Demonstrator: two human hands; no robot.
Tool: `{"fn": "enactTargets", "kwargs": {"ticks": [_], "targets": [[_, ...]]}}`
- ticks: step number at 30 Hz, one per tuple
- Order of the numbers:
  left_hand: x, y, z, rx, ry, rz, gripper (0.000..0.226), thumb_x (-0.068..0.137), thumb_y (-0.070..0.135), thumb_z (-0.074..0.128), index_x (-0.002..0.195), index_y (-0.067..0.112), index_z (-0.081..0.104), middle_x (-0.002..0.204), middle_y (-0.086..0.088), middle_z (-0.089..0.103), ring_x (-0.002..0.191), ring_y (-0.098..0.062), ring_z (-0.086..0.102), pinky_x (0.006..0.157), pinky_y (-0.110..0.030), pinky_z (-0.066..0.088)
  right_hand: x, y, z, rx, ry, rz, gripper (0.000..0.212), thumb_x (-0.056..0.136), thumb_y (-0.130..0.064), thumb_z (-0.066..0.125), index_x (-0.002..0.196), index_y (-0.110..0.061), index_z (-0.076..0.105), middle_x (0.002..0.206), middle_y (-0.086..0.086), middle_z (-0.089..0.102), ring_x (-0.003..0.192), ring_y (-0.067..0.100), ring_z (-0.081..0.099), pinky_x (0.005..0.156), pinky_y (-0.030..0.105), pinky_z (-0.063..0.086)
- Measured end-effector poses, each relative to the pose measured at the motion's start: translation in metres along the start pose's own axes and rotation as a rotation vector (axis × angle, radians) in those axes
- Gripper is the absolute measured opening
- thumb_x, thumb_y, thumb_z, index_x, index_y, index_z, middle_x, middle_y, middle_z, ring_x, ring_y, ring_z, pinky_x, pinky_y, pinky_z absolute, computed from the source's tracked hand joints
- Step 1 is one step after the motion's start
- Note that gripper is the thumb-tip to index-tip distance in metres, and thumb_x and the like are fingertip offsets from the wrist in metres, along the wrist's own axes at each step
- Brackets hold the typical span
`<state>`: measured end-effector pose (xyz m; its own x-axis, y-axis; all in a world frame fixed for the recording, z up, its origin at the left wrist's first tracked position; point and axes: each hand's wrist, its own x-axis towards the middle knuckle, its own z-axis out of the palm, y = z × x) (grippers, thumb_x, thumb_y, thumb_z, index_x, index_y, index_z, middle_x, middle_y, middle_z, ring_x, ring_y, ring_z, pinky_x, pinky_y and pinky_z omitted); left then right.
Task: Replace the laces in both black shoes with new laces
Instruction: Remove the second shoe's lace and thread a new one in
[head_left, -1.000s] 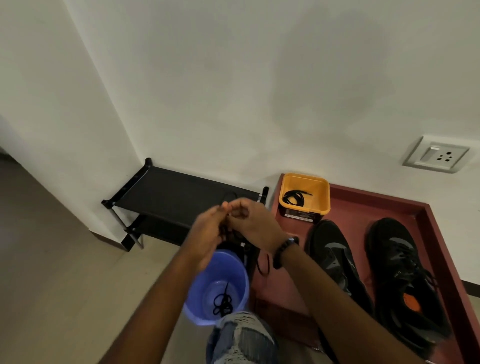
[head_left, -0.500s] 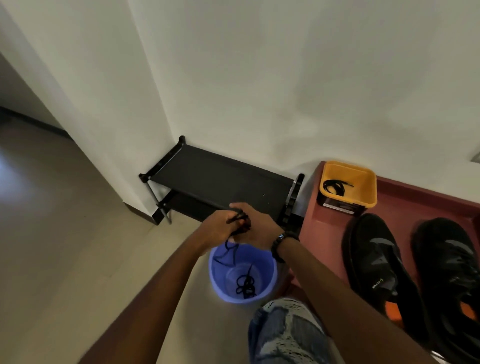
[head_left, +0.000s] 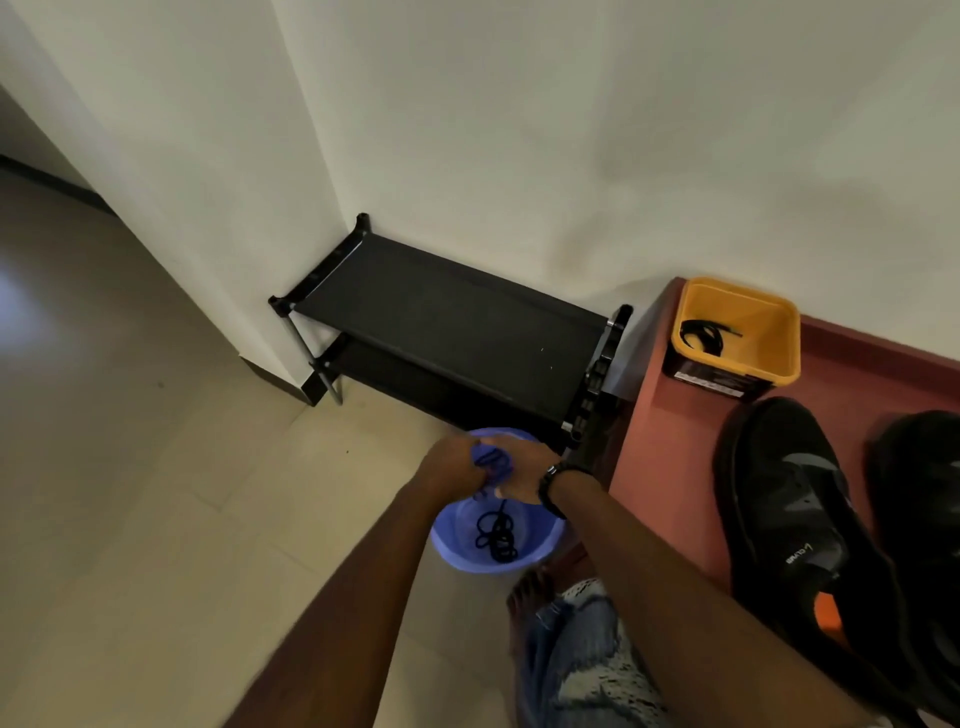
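- Both arms reach forward, the left hand (head_left: 451, 466) and the right hand (head_left: 522, 474) meet over the blue bucket (head_left: 540, 551).
- Fingers of both are curled on a black lace (head_left: 492, 461) between them.

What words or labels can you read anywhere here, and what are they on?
"CLYMB", as best it reads, with a small logo: white print on the side of the nearer black shoe.
Label on the front of the yellow tub: print too small and blurred to read.
Nothing else carries text.

Bare forearms, no sleeves; a black wristband (head_left: 551, 486) just behind the right hand (head_left: 519, 475); faded, ripped blue jeans (head_left: 582, 660); barefoot.
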<state>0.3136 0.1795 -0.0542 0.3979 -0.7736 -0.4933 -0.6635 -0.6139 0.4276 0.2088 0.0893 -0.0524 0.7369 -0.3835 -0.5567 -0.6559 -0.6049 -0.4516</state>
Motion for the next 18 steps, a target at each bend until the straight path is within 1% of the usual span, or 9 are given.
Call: {"fn": "enactTargets", "kwargs": {"ticks": [1,2,4,7,9,11,13,15,18], "targets": [[-0.002,-0.004,0.002,0.001,-0.022,-0.017,0.038,0.095,0.020,0.058,0.131,0.008,0.058,0.134,-0.016,0.057,0.120,-0.030,0.054,0.093,-0.033,0.043,0.002,0.006,0.001,-0.049,-0.014,0.014,0.051,0.096,-0.016,0.057,0.145,-0.017,0.044,0.148,0.009,0.046,0.132,0.031,0.045,0.107,0.036,0.038],[-0.004,-0.007,0.004,-0.023,-0.022,-0.043,0.043,0.096,0.021,0.056,0.138,0.011,0.053,0.140,-0.014,0.052,0.126,-0.029,0.050,0.098,-0.033,0.041,0.003,0.010,0.000,-0.040,-0.003,0.042,0.048,0.097,-0.019,0.057,0.144,-0.020,0.047,0.151,0.007,0.044,0.134,0.029,0.044,0.108,0.035,0.037],[-0.009,-0.009,0.003,-0.101,0.023,-0.071,0.042,0.098,0.019,0.053,0.139,0.013,0.052,0.143,-0.011,0.051,0.129,-0.027,0.049,0.100,-0.030,0.039,-0.003,0.016,-0.012,0.031,0.076,0.041,0.041,0.098,-0.026,0.057,0.139,-0.021,0.052,0.151,0.005,0.044,0.135,0.027,0.045,0.109,0.034,0.037],[-0.013,0.009,-0.007,-0.202,0.119,-0.009,0.031,0.097,0.013,0.052,0.126,0.014,0.064,0.132,-0.006,0.061,0.120,-0.024,0.055,0.091,-0.025,0.040,-0.023,0.024,-0.044,0.170,0.209,-0.002,0.033,0.097,-0.030,0.059,0.129,-0.021,0.059,0.135,0.002,0.059,0.122,0.021,0.055,0.099,0.028,0.043],[-0.015,0.043,-0.015,-0.312,0.176,0.066,0.026,0.098,0.014,0.053,0.120,0.016,0.067,0.121,-0.002,0.065,0.111,-0.019,0.059,0.085,-0.023,0.040,-0.043,0.030,-0.067,0.279,0.319,-0.026,0.026,0.097,-0.028,0.060,0.121,-0.023,0.063,0.123,-0.002,0.065,0.113,0.016,0.060,0.092,0.024,0.045],[-0.017,0.088,-0.021,-0.467,0.218,0.133,0.020,0.097,0.018,0.055,0.113,0.017,0.067,0.108,0.001,0.068,0.101,-0.018,0.062,0.084,-0.028,0.046,-0.064,0.041,-0.088,0.353,0.429,-0.042,0.017,0.096,-0.026,0.061,0.112,-0.027,0.065,0.113,-0.004,0.070,0.102,0.012,0.064,0.088,0.027,0.051],[-0.019,0.137,-0.023,-0.607,0.257,0.182,0.015,0.096,0.021,0.056,0.108,0.021,0.064,0.098,0.002,0.069,0.090,-0.018,0.064,0.077,-0.032,0.050,-0.083,0.058,-0.110,0.402,0.550,-0.019,0.011,0.095,-0.024,0.062,0.101,-0.033,0.065,0.101,-0.006,0.072,0.094,0.010,0.066,0.084,0.029,0.055],[-0.020,0.183,-0.017,-0.722,0.281,0.221,0.012,0.095,0.022,0.056,0.106,0.024,0.061,0.093,0.007,0.066,0.085,-0.013,0.062,0.068,-0.025,0.046,-0.104,0.079,-0.133,0.436,0.655,0.013,0.011,0.093,-0.023,0.063,0.097,-0.033,0.066,0.092,-0.010,0.072,0.086,0.006,0.066,0.076,0.022,0.052],[-0.019,0.235,0.001,-0.854,0.264,0.286,0.014,0.094,0.021,0.058,0.106,0.026,0.061,0.091,0.012,0.067,0.085,-0.008,0.063,0.067,-0.022,0.044,-0.130,0.115,-0.163,0.454,0.714,0.070,0.011,0.090,-0.020,0.065,0.099,-0.026,0.067,0.084,-0.015,0.067,0.075,0.001,0.061,0.067,0.016,0.044]]}}
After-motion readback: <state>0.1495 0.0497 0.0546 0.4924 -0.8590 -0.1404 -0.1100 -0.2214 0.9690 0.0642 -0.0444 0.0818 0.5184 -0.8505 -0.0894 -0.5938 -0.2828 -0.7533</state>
